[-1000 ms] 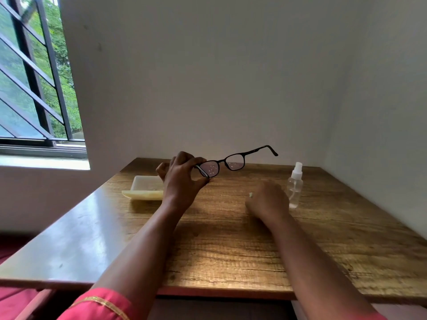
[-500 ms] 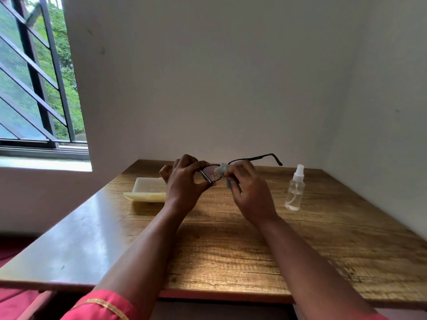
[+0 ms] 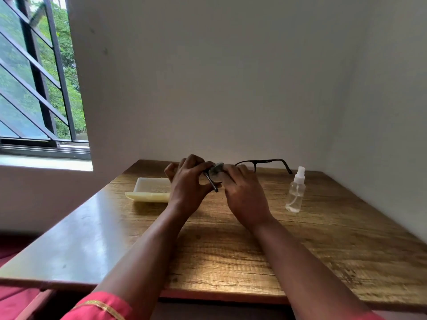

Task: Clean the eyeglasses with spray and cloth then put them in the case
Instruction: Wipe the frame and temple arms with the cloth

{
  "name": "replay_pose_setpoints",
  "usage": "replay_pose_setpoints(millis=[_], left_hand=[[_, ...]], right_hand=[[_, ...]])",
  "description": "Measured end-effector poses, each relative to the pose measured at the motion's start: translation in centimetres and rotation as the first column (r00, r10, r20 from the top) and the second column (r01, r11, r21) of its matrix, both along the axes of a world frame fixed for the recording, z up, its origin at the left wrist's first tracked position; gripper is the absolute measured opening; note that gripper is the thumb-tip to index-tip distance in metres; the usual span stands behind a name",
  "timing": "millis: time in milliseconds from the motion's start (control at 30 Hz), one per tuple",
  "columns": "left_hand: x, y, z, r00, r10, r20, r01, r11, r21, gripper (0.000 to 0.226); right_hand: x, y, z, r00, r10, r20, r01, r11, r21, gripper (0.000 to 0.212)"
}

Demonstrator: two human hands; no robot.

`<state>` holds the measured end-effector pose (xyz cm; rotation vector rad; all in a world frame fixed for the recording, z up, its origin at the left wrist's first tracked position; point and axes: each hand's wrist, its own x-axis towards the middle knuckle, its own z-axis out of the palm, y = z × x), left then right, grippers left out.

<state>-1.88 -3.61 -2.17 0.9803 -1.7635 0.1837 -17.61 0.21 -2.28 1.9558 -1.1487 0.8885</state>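
Black-framed eyeglasses (image 3: 263, 161) are held above the far middle of the wooden table. My left hand (image 3: 188, 184) grips their left end, with one folded temple arm sticking down past my thumb. My right hand (image 3: 245, 192) pinches a small pale cloth (image 3: 217, 173) against the left lens. The right temple arm juts out toward the clear spray bottle (image 3: 295, 192), which stands upright on the table at the right. An open pale-yellow case (image 3: 150, 189) lies on the table left of my left hand.
The wooden table (image 3: 231, 250) sits in a corner, with white walls behind and to the right. A barred window (image 3: 34, 77) is at the upper left. A red sleeve (image 3: 101, 308) shows at the bottom edge.
My right hand left the table, brought the cloth up to the glasses and now presses it on the left lens. The glasses dropped slightly.
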Motion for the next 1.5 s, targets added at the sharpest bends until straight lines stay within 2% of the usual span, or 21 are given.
replay_pose_setpoints(millis=[100, 300, 500, 633, 733, 800, 933, 1067, 1133, 1200, 1267, 1367, 1433, 1500], left_hand=[[-0.2, 0.2, 0.1, 1.000, -0.002, 0.006, 0.002, 1.000, 0.004, 0.047], [0.0, 0.2, 0.1, 1.000, 0.015, 0.010, -0.015, 1.000, -0.002, 0.045], [-0.1, 0.0, 0.0, 1.000, 0.013, 0.019, -0.013, 1.000, 0.014, 0.050], [0.0, 0.1, 0.0, 1.000, 0.000, 0.014, 0.000, 1.000, 0.006, 0.044], [0.2, 0.1, 0.0, 1.000, 0.012, 0.026, -0.013, 1.000, 0.005, 0.044], [0.3, 0.1, 0.0, 1.000, 0.019, 0.014, -0.019, 1.000, 0.013, 0.045], [0.1, 0.2, 0.0, 1.000, 0.021, 0.021, -0.022, 1.000, 0.020, 0.047], [0.0, 0.2, 0.0, 0.999, 0.029, 0.038, -0.030, 0.999, 0.024, 0.044], [0.2, 0.1, 0.0, 0.999, 0.033, 0.024, -0.034, 0.999, 0.037, 0.045], [0.3, -0.1, -0.1, 0.999, 0.029, 0.019, -0.030, 0.998, 0.050, 0.049], [0.2, -0.1, -0.1, 0.999, 0.027, 0.018, -0.028, 0.998, 0.060, 0.052], [0.1, -0.1, 0.0, 1.000, 0.009, 0.014, -0.010, 0.998, 0.060, 0.054], [0.1, 0.1, 0.0, 0.999, 0.025, 0.030, -0.026, 0.998, 0.048, 0.052], [0.0, 0.2, 0.0, 0.999, 0.031, 0.038, -0.032, 0.999, 0.034, 0.049]], right_hand=[[-0.2, 0.3, 0.1, 0.996, -0.090, 0.010, 0.091, 0.995, -0.041, 0.030], [0.0, 0.4, 0.0, 0.995, 0.079, -0.054, -0.076, 0.996, 0.049, 0.035], [-0.1, 0.2, 0.0, 0.995, -0.104, -0.005, 0.104, 0.995, 0.001, 0.030], [-0.1, 0.4, -0.2, 0.999, -0.011, -0.049, 0.011, 1.000, 0.015, 0.022], [-0.1, 0.5, -0.2, 0.995, 0.062, -0.073, -0.056, 0.995, 0.082, 0.035], [0.0, 0.5, -0.1, 0.998, 0.037, -0.058, -0.032, 0.996, 0.088, 0.042], [0.0, 0.2, -0.1, 0.998, -0.028, 0.049, 0.025, 0.998, 0.056, 0.032], [-0.3, 0.5, 0.0, 0.996, 0.065, 0.069, -0.070, 0.996, 0.064, 0.021], [-0.5, 0.7, 0.2, 0.982, 0.104, 0.157, -0.119, 0.988, 0.094, 0.020], [-0.7, 0.8, 0.3, 0.936, 0.160, 0.315, -0.195, 0.977, 0.083, 0.023], [-0.9, 0.8, 0.5, 0.845, 0.250, 0.473, -0.296, 0.955, 0.025, 0.029], [-1.2, 0.9, 0.8, 0.709, 0.367, 0.603, -0.425, 0.904, -0.049, 0.024], [-1.2, 0.8, 0.7, 0.684, 0.381, 0.622, -0.475, 0.880, -0.017, 0.022], [-1.0, 0.6, 0.4, 0.737, 0.344, 0.581, -0.457, 0.888, 0.053, 0.024]])
